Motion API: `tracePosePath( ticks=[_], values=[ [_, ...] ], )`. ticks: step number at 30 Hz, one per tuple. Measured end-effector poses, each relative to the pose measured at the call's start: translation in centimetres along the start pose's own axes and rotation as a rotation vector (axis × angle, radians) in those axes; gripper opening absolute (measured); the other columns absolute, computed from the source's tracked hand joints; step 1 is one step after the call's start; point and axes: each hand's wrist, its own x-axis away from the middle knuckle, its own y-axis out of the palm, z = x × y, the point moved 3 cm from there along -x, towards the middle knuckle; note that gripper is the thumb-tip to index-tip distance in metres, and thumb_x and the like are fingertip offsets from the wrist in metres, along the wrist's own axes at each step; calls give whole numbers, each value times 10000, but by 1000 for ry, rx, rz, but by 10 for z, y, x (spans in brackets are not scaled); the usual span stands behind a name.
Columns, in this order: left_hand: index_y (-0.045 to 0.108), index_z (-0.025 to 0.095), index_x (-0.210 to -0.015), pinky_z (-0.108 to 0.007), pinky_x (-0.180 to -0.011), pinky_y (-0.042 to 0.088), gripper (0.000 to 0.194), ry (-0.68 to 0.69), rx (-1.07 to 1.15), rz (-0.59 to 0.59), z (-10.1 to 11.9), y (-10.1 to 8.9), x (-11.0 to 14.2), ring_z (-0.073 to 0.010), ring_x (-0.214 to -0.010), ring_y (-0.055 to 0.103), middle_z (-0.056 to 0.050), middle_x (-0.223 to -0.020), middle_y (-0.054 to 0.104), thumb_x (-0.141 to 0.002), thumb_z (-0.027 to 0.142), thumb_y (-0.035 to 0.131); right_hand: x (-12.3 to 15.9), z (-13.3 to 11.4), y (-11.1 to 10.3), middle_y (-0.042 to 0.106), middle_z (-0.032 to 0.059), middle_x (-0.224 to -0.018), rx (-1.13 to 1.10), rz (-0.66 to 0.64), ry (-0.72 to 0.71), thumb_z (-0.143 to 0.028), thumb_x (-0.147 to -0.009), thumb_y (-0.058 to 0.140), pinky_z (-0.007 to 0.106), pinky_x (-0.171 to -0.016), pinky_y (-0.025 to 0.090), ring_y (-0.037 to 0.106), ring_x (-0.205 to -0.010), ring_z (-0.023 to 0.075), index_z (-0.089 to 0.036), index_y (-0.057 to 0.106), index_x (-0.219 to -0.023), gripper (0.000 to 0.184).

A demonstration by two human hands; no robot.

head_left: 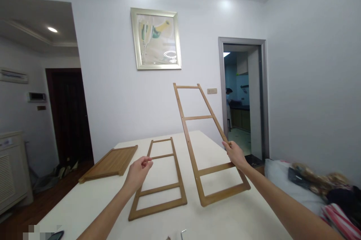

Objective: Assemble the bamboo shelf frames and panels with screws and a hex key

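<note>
My right hand (236, 154) is closed around the right rail of a ladder-like wooden side frame (199, 117). That frame leans up off the white table, its narrow end high and its wide rounded end low. Whether the low end touches the table I cannot tell. A second wooden side frame (160, 189) of the same shape lies flat to its left. Over this one's left rail hovers my left hand (139, 172), with its fingers curled into a pinch; anything between them is too small or hidden to make out. Slatted wooden panels (115, 161) lie at the table's left.
On the white table (214, 221), a bent hex key (182, 233) lies near the front edge beside a small brown piece (168, 237). A dark object (57, 235) is at the lower left. Clothes (324, 183) are heaped at the right. A person (228, 101) stands beyond the doorway.
</note>
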Motion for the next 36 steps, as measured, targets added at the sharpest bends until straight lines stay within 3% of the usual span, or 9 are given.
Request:
tracePosePath(
  ticks=[8, 15, 20, 24, 36],
  values=[
    [670, 191, -888, -356, -752, 498, 311, -107, -160, -34, -92, 11, 28, -245, -762, 662, -29, -752, 687, -784, 419, 486, 0, 33, 34, 597, 40, -552, 65, -127, 150, -397, -823, 561, 287, -526, 386, 577, -522, 191, -181, 597, -748, 231],
    [648, 170, -950, -406, -902, 484, 358, -136, -237, -47, -145, 17, 41, -292, -972, 654, -86, -939, 696, -791, 444, 481, 7, 57, 57, 602, 37, -561, 151, -225, 244, -331, -779, 674, 284, -480, 397, 560, -481, 167, -154, 604, -722, 198],
    [650, 155, -989, -399, -917, 480, 420, -134, -269, -87, -159, 19, 42, -292, -1008, 651, -103, -986, 697, -828, 484, 442, 10, 66, 73, 660, 38, -937, 227, -314, 316, -372, -931, 588, 309, -689, 545, 638, -761, 138, -136, 621, -1035, 260],
    [668, 162, -979, -408, -944, 453, 419, -100, -306, -140, -160, 21, 43, -302, -1032, 631, -112, -992, 701, -825, 495, 464, 6, 68, 81, 610, 94, -1190, 258, -356, 340, -353, -935, 589, 395, -841, 545, 628, -990, 202, -156, 585, -1193, 324],
    [668, 164, -1022, -384, -957, 426, 418, -59, -399, -188, -163, 25, 45, -291, -1050, 601, -118, -1041, 691, -828, 494, 501, -6, 70, 94, 597, 103, -1216, 422, -431, 311, -353, -927, 601, 418, -860, 539, 621, -1023, 218, -146, 570, -1220, 359]
  ],
)
